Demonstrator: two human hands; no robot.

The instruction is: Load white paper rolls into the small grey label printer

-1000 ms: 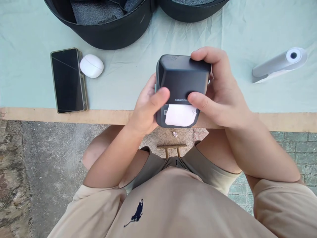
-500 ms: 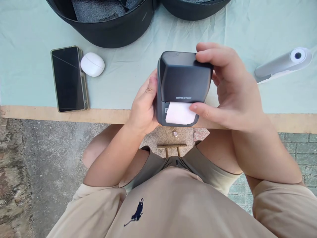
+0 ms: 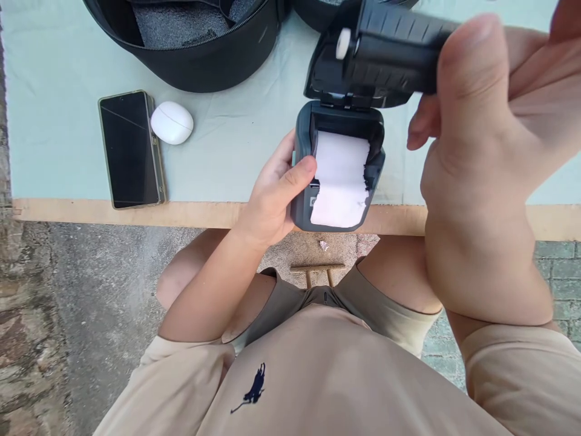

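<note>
A black label printer (image 3: 302, 206) is in my left hand (image 3: 276, 194), tilted over the table's front edge. My left fingers wrap its left side, the thumb on the rim by the paper. Its lid (image 3: 394, 57) stands raised on the back hinge, showing a ribbed inner side and a small white knob. My right hand (image 3: 490, 103) grips the lid's right end, thumb on top; some fingers are hidden behind it. White label paper (image 3: 342, 163) lies in the bay, its end hanging over the printer's front, its right edge ragged.
Left on the pale cloth-covered table (image 3: 227, 151) lie a phone (image 3: 129, 151) and a white oval case (image 3: 172, 123) touching it. An open black zip case (image 3: 204, 66) with grey foam stands behind; a second black case (image 3: 311, 15) is partly covered by the lid.
The printer lid has swung up and back, exposing the paper bay. My right hand has risen with it from the printer's front. My left thumb has moved onto the rim.
</note>
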